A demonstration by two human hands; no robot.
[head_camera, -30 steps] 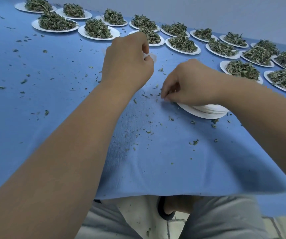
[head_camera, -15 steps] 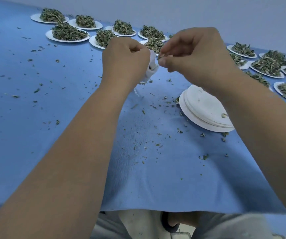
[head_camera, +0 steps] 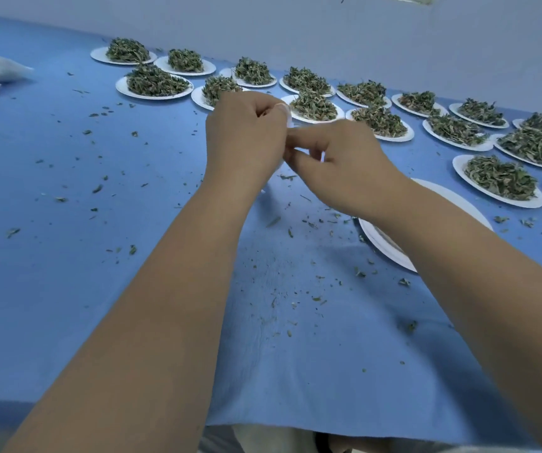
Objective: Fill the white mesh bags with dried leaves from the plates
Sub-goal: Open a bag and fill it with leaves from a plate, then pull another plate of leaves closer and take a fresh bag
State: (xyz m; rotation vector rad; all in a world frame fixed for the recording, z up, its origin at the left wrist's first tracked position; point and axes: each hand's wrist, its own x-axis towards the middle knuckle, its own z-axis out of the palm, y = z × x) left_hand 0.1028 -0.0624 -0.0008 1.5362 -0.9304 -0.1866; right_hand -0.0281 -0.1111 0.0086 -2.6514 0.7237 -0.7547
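White mesh bag (head_camera: 289, 118) is mostly hidden, bunched in the curled left hand (head_camera: 246, 138) while the right hand (head_camera: 338, 158) pinches its edge just left of the empty plate stack (head_camera: 384, 246), so a sloppy grip could easily dump whatever's inside.

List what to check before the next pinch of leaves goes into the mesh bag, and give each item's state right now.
1. Bag gripped: ok. The left hand grips the white mesh bag; only a white edge of it shows.
2. Bag mouth open: cannot tell, both hands hide it.
3. Right hand free to fetch leaves: not ok, its fingers pinch at the bag.
4. Leaf supply: ok, dried leaves are heaped on the nearest full plate.
5. Cloth clean: not ok, leaf crumbs litter the blue cloth.
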